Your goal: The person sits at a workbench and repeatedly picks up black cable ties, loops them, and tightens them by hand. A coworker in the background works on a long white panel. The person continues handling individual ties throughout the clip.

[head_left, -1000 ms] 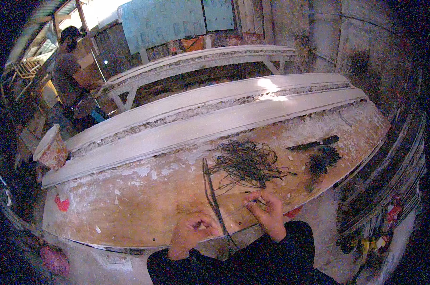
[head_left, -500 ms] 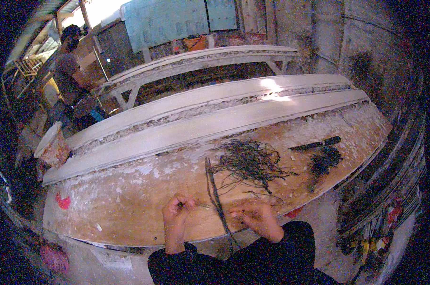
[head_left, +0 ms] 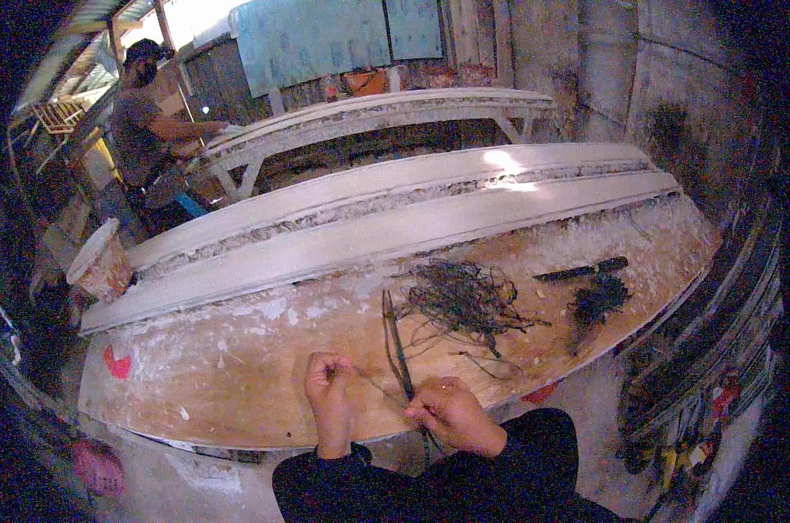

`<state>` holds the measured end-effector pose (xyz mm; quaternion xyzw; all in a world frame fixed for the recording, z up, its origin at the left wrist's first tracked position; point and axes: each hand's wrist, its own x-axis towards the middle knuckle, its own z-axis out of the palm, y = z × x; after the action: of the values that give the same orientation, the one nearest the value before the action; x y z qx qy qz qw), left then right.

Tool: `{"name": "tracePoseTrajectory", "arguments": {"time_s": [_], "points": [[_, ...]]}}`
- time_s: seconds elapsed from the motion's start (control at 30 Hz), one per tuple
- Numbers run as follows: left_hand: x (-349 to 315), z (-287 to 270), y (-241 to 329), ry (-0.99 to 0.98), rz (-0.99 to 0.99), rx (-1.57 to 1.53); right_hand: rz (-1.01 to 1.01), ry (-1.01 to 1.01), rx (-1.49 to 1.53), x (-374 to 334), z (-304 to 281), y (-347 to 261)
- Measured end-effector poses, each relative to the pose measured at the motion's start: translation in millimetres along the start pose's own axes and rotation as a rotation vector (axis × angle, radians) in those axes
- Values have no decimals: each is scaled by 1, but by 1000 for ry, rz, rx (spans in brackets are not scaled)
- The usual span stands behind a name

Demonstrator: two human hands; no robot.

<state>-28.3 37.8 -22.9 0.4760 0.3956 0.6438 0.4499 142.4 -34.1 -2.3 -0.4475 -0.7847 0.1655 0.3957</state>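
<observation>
My left hand (head_left: pixel 328 392) is closed in a pinch on one end of a thin dark cord (head_left: pixel 373 383). The cord runs taut and slanting down to my right hand (head_left: pixel 458 415), whose thumb and fingers are pressed together on it. Close to the right fingertips lies a long narrow dark piece (head_left: pixel 395 344), forked at its far end, looking like a netting needle wound with twine. Its near end passes beside or under the right hand; I cannot tell which. Beyond it sits a loose tangle of dark twine (head_left: pixel 465 301). A single strand loops near the right hand.
A knife (head_left: pixel 582 268) and a small dark bundle (head_left: pixel 598 301) lie right of the tangle on the wooden, boat-like hull (head_left: pixel 212 375). A smeared bucket (head_left: pixel 103 261) stands at its left end. Behind, a person (head_left: pixel 146 131) works beside a second long white form (head_left: pixel 386 109).
My right hand has moved left and closed on the cord near the dark piece; its fingers were looser before. The co-worker's arm now reaches farther right.
</observation>
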Motion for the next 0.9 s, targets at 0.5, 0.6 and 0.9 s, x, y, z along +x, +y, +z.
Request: {"name": "tracePoseTrajectory", "arguments": {"time_s": [0.5,0.6,0.9], "points": [[-7,9,13,-516,222,622,397,455,80,-15,-42,48],[-10,14,15,-653,332,674,277,564,-243,-12,-45,51],[-11,17,7,-727,324,824,255,298,-149,-8,-41,22]]}}
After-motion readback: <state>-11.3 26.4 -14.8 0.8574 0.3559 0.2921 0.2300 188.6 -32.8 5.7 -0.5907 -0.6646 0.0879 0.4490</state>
